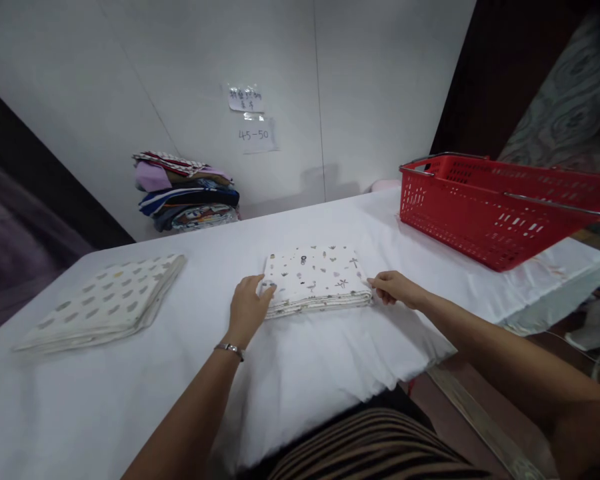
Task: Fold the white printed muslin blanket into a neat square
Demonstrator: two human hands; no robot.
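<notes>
A folded white cloth printed with small animals, palm trees and leaves lies flat in front of me, its stacked layers showing along the near edge. My left hand, with a bracelet at the wrist, grips the cloth's left edge, thumb on top; its other fingers are partly hidden. At the right near corner, my right hand pinches the edge between thumb and curled fingers. Farther left rests a second folded cloth, white with rows of grey leaf-like spots, touched by neither hand.
All this lies on a white-covered table. A red plastic basket with metal handles stands at the right end. Behind the table, a pile of folded fabrics sits against the wall, left of two paper signs.
</notes>
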